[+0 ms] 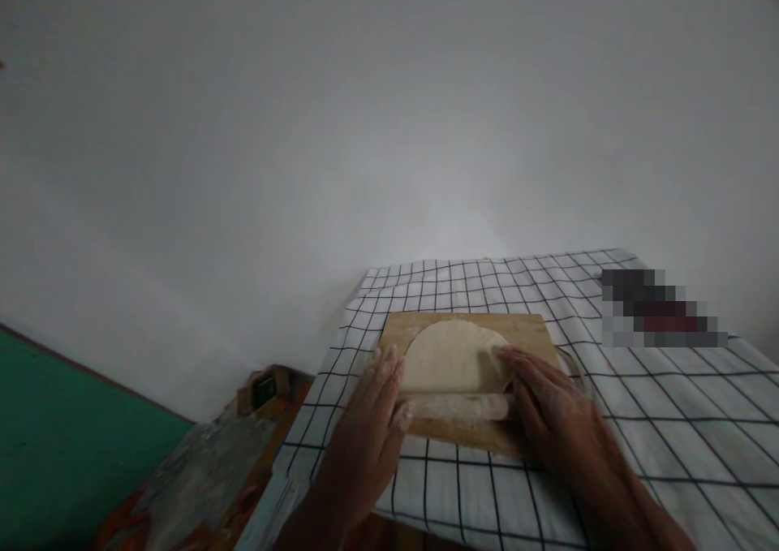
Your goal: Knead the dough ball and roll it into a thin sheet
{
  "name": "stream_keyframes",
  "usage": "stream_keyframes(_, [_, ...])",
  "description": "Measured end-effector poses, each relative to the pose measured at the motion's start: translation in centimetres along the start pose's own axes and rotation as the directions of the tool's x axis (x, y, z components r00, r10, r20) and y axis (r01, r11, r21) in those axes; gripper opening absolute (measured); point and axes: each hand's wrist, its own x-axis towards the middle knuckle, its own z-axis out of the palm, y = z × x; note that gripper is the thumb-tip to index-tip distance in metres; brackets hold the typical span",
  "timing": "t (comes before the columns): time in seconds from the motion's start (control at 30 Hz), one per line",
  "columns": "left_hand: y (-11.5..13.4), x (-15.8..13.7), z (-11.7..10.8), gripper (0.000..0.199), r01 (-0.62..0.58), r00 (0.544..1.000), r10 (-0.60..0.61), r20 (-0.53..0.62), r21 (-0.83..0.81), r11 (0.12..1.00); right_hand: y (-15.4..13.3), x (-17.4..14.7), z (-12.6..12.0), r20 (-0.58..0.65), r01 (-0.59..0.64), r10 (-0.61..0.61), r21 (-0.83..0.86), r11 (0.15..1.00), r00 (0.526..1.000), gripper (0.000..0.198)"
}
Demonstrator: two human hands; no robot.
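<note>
A pale, flattened sheet of dough (454, 358) with a rounded far edge lies on a wooden board (535, 325). Across its near side rests a floury rolling pin (456, 406). My left hand (368, 425) lies over the pin's left end, fingers stretched forward and dusted with flour. Over the right end is my right hand (560, 409), its fingers extended and the fingertips by the dough's right edge. Both ends of the pin are hidden under the hands.
A white cloth with dark grid lines (669, 445) covers the table. Behind the board's right side, a clear rounded rim (575, 370) shows partly. A blurred-out dark and red patch (660, 312) sits at the right. A cardboard box (264, 389) stands low at the left, near the wall.
</note>
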Motion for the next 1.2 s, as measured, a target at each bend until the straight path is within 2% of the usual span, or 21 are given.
stream_keyframes(0.23, [-2.5, 7.9, 1.6, 0.045, -0.091, 0.995, 0.09, 0.034, 0.019, 0.996, 0.1, 0.2, 0.2, 0.007, -0.034, 0.034, -0.032, 0.999, 0.999, 0.039])
stream_keyframes(0.37, [-3.2, 9.5, 2.3, 0.045, -0.172, 0.984, 0.172, 0.045, -0.006, 0.985, 0.0, 0.2, 0.1, -0.035, -0.009, 0.008, -0.019, 1.0, 0.999, 0.038])
stream_keyframes(0.57, [-2.3, 6.1, 0.1, 0.047, -0.07, 0.985, 0.08, 0.153, -0.067, 0.995, 0.3, 0.2, 0.0, -0.022, 0.057, -0.057, 0.001, 0.998, 0.998, 0.038])
stream_keyframes(0.67, [-1.4, 3.7, -0.8, 0.049, -0.079, 0.989, 0.089, 0.114, -0.086, 0.993, 0.1, 0.1, -0.2, -0.014, 0.077, -0.077, 0.023, 0.997, 0.997, 0.037])
stream_keyframes(0.77, [-0.9, 1.3, -1.0, 0.052, -0.077, 0.992, 0.089, 0.091, -0.129, 0.989, -0.4, 0.2, -0.7, -0.009, 0.029, -0.029, 0.048, 0.998, 1.0, 0.03])
stream_keyframes(0.87, [-1.0, -1.1, -0.6, 0.051, -0.071, 0.993, 0.085, 0.088, -0.147, 0.987, -1.2, 0.2, -1.3, 0.019, -0.024, 0.023, 0.054, 0.998, 1.0, 0.022])
stream_keyframes(0.97, [-1.5, -2.8, -0.3, 0.045, -0.108, 0.994, 0.11, 0.01, -0.135, 0.985, -1.8, 0.2, -1.9, 0.089, -0.003, -0.001, 0.04, 0.999, 0.996, 0.024])
stream_keyframes(1.07, [-2.2, -3.0, -1.0, 0.042, -0.183, 0.982, 0.179, -0.055, -0.079, 0.98, -2.3, 0.1, -2.5, 0.176, 0.035, -0.046, 0.062, 0.997, 0.983, 0.027])
stream_keyframes(1.2, [-3.3, 0.4, -2.9, 0.034, -0.219, 0.975, 0.218, -0.047, -0.019, 0.976, -2.4, 0.1, -2.9, 0.257, 0.065, -0.098, 0.133, 0.989, 0.962, 0.024])
